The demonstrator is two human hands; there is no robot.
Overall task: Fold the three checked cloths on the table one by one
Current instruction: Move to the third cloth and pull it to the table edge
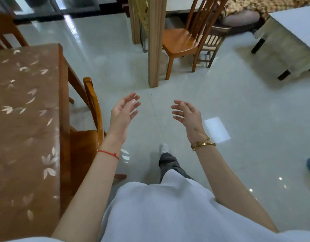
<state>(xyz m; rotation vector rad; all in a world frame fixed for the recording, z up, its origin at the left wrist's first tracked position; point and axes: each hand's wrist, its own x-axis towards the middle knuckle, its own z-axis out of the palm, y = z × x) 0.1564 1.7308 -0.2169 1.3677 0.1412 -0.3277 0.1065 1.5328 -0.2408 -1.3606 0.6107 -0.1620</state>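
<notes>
1. Our left hand [123, 110] and right hand [186, 112] hang in the air in front of us over the pale tiled floor [238, 110]. The palms are turned toward each other.
2. Both hands are released: the fingers are loosely spread and relaxed, and neither grasps anything.
3. A red string [108, 154] circles the left wrist, and gold bangles [203, 144] sit on the right one.
4. The bench [24, 119] (under a brown cover printed with pale leaves) lies to our left. It is nearer the left hand and well apart from the right.
5. We cannot tell where the checked cloths lie relative to the hands, as no part of them shows in this view.
6. A wooden chair [91, 119] is tucked against the bench's edge, with its back just beside our left forearm.
7. Beyond the hands stands a wooden post [155, 49], with an orange chair [180, 42] just beside it and a second table [290, 32] at far right.
8. Below and between the hands, a pale shoe [163, 148] rests on the floor.
</notes>
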